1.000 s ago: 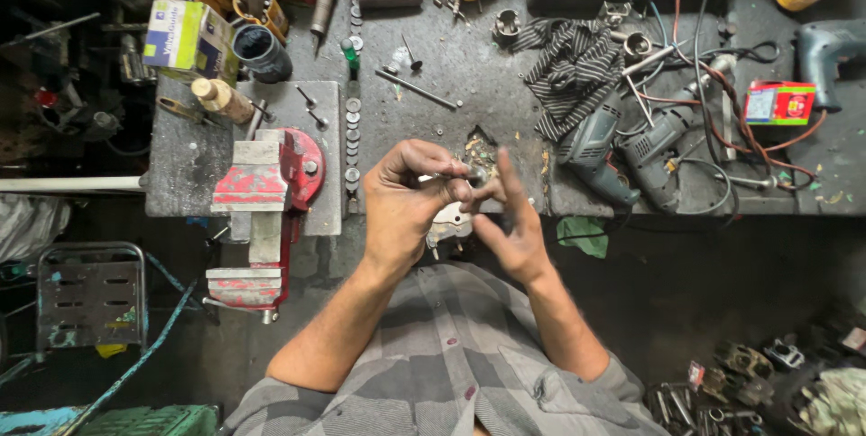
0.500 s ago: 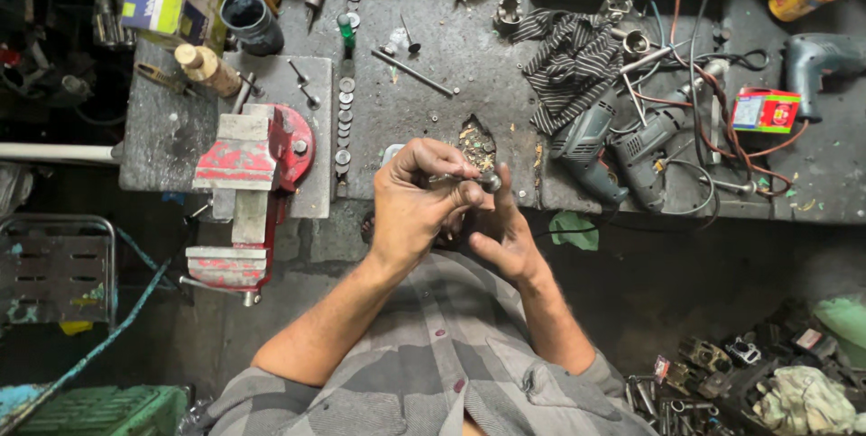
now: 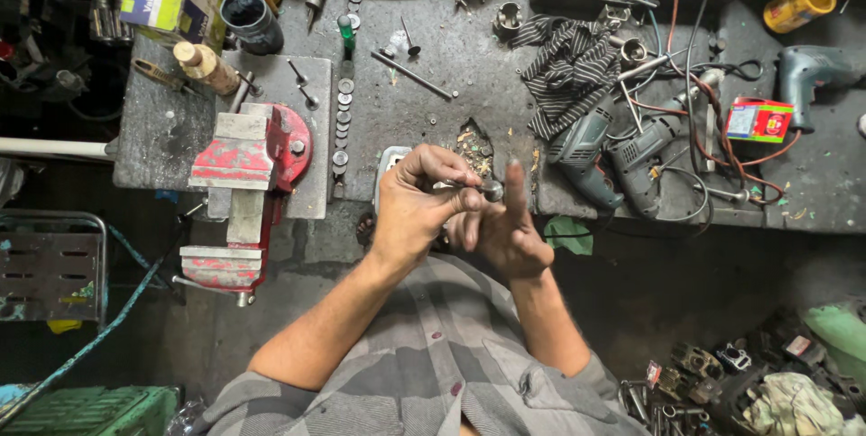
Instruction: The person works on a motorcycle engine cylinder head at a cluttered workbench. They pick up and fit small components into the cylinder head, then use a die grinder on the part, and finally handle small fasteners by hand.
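My left hand [image 3: 417, 201] is closed around a small metal valve [image 3: 478, 188], its thin stem pinched in the fingers and its round head pointing right. My right hand [image 3: 503, 230] is beside it with the index finger raised and the fingertips touching the valve's head. Both hands hover over the front edge of the grey workbench [image 3: 451, 66], just in front of a ragged hole in its top [image 3: 474, 147].
A red bench vise [image 3: 248, 188] is bolted at the left. A row of small round discs [image 3: 343, 116] and a long rod [image 3: 415, 75] lie behind my hands. Two electric drills [image 3: 613, 152], a striped cloth [image 3: 568, 66], a red box [image 3: 758, 120] and cables fill the right.
My view has shifted slightly. My right index finger has lifted and straightened, and my left hand has turned the valve so its head points right.
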